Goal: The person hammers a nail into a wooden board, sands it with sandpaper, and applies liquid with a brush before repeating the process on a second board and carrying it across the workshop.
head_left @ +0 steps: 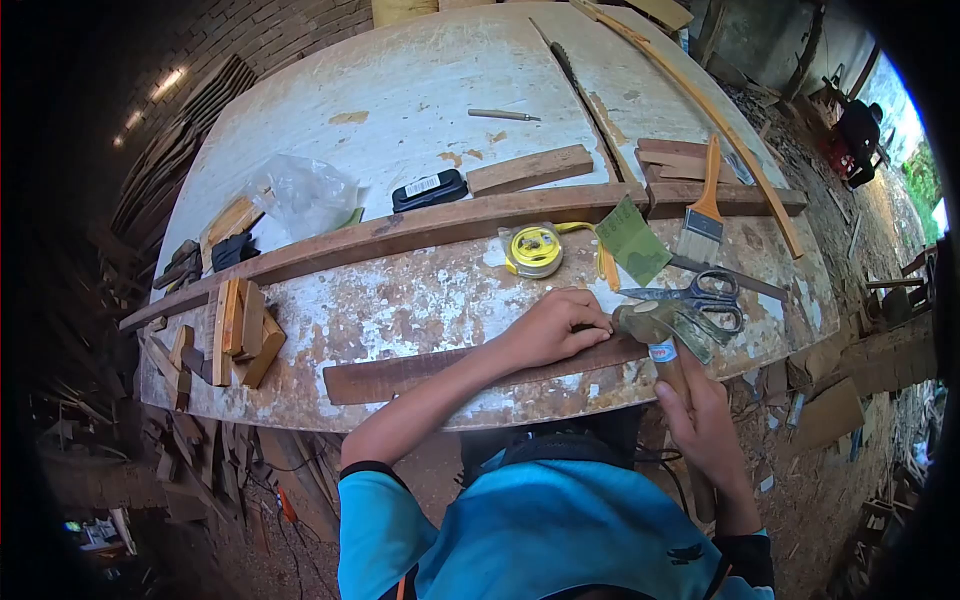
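Head view, read from left to right: small wooden offcuts (pixel 240 330) stand and lie in a loose group at the left edge of the paint-worn workbench (pixel 400 300), with a crumpled clear plastic bag (pixel 305 192) farther back. A long wooden batten (pixel 420 228) runs across the workbench, and behind it lie a black rectangular case (pixel 430 189) and a short wooden block (pixel 530 169). Nearer to me, a dark wooden strip (pixel 410 375) lies flat along the front edge of the workbench. My left hand (pixel 555 328) rests on the right end of this strip, with the fingers bunched together and the fingertips pressed down as if pinching something small; I cannot tell what is pinched. A yellow tape measure (pixel 535 250) sits just behind the left hand, with a folded green sheet of sandpaper (pixel 630 240) beside it. My right hand (pixel 705 420) is closed around the wooden handle of a hammer (pixel 655 325), and the hammer head sits just beside the left fingertips, over the end of the strip. Scissors (pixel 695 297) lie immediately behind the hammer head. A paintbrush (pixel 703 215) with an orange handle lies farther back at the right. A long curved wooden lath (pixel 700 110) crosses the far right side of the workbench.
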### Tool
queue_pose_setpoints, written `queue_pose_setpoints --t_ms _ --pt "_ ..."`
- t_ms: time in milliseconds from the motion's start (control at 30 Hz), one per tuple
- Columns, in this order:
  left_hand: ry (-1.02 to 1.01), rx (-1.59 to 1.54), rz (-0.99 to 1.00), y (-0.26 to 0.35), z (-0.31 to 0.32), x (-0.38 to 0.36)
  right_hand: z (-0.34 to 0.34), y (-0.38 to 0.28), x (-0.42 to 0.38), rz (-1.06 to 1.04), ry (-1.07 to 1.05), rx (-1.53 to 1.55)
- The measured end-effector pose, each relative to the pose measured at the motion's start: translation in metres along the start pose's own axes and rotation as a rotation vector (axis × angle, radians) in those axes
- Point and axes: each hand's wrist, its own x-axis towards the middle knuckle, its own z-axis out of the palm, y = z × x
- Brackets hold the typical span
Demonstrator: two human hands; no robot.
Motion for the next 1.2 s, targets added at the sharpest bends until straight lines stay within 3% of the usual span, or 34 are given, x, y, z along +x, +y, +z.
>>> queue_pose_setpoints --t_ms 133,533,633,733,833,1200 --pt "-0.003 0.028 -0.009 0.001 0.001 0.001 0.0 0.0 0.002 0.089 -0.053 0.065" --pt "0.024 0.013 0.007 0.001 0.001 0.0 0.001 0.003 -0.004 -0.026 0.033 0.081" --pt "-0.011 0.028 -0.004 0.0 0.0 0.0 0.002 0.003 -0.007 0.032 0.004 0.065" --pt "-0.006 0.033 0.003 0.0 0.001 0.002 0.008 0.016 -0.002 -0.126 0.048 -0.072" --pt "0.015 0.04 0.015 0.002 0.0 0.0 0.002 0.005 -0.005 -0.015 0.005 0.033" --pt "-0.005 0.047 0.013 0.002 0.0 0.001 0.008 0.006 -0.001 -0.024 0.011 0.045"
